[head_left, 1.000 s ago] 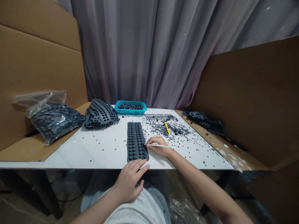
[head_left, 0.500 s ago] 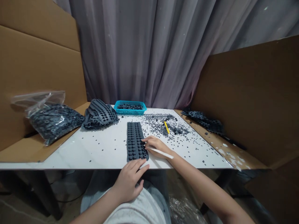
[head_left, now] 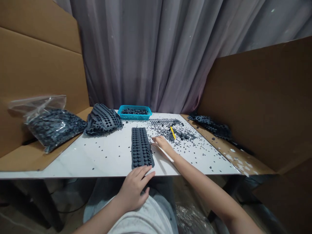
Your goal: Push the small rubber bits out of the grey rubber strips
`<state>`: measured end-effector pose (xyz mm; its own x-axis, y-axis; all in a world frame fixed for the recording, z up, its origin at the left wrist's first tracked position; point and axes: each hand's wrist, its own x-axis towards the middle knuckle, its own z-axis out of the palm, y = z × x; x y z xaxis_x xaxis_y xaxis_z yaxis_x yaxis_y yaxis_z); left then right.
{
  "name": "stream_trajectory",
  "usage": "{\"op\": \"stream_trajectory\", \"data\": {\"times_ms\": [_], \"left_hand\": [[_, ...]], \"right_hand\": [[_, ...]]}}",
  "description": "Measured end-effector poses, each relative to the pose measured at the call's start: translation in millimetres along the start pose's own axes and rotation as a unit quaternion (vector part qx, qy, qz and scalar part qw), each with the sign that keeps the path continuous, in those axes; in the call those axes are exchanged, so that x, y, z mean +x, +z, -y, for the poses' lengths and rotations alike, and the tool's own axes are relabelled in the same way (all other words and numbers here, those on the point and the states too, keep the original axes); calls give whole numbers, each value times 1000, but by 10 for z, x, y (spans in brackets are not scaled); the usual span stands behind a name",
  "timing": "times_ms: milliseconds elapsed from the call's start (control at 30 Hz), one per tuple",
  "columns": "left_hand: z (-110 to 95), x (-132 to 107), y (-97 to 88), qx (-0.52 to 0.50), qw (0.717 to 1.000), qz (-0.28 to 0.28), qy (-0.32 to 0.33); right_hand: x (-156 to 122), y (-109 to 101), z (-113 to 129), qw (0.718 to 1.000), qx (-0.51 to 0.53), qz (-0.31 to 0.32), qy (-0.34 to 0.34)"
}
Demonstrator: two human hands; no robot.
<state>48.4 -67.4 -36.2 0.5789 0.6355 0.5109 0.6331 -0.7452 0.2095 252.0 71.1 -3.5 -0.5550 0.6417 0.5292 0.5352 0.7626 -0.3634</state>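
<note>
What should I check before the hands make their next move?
1. Sheet flat on the table: ok.
2. Left hand at the sheet's near end: ok, fingertips at its edge.
3. Stick in the right hand: ok, held.
4. Stick's tip clear of the sheet: cannot tell, blurred.
5. Table free of loose bits: not ok, many scattered.
6. Basket upright: ok.

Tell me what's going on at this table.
A person rests the left hand at the near end of a dark studded sheet. The right hand, with a thin white stick, is beside the sheet's right edge. Small dark bits litter the white tabletop around a yellow tool. Farther back stands a blue basket holding dark pieces.
</note>
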Motion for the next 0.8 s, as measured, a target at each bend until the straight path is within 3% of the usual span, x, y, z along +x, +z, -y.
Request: {"op": "stream_trajectory", "data": {"times_ms": [233,633,800], "left_hand": [[0,-1,12,0,1000,-2,-2],[-10,0,5,-3,1000,-3,-2],[-4,-2,14,-2,1000,-1,-2]], "right_hand": [[-52,4,93,987,160,27,18],[9,-6,57,995,70,69,-16],[-30,6,57,990,137,38,9]]}}
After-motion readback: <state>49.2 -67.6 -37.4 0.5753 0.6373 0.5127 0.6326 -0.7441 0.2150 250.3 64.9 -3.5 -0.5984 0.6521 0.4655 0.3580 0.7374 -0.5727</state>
